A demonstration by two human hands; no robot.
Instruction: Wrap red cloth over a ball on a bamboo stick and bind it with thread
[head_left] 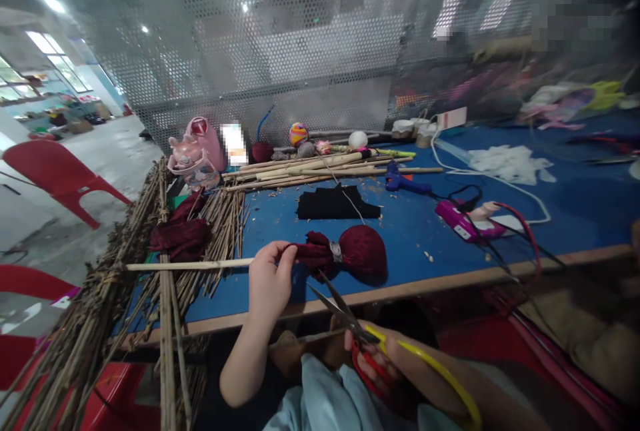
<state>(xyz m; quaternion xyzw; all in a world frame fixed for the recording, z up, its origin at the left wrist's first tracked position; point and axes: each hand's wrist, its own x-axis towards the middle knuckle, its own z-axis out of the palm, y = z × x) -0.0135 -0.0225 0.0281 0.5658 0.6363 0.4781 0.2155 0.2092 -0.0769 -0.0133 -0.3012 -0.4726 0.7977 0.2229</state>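
Taking the clock face as centred on the dark red cloth bundle (pixel 363 254), which lies near the front edge of the blue tabletop (pixel 413 244), the left hand (pixel 270 278) sits at nine o'clock. It pinches the bundle's gathered tail, with a pale stick (pixel 195 266) running out leftward; whether the stick continues inside the cloth cannot be told. The right hand (pixel 375 358), at five o'clock, grips the scissors (pixel 356 328), their blades parted and pointing towards eleven.

To trim well, the person would probably do best to keep the tail taut, snip only loose edges in short bites, and spare the grey binding (pixel 335 252) and the pinching fingertips.

Counted: one bundle, one binding, one pair of scissors; one black cloth piece (pixel 335 204) at twelve; one blue glue gun (pixel 400 181) at one; one purple power strip (pixel 457 221) near three; one striped ball (pixel 299 134) and one white ball (pixel 358 139) around twelve. The twigs (pixel 225 218) towards ten are too many to count.
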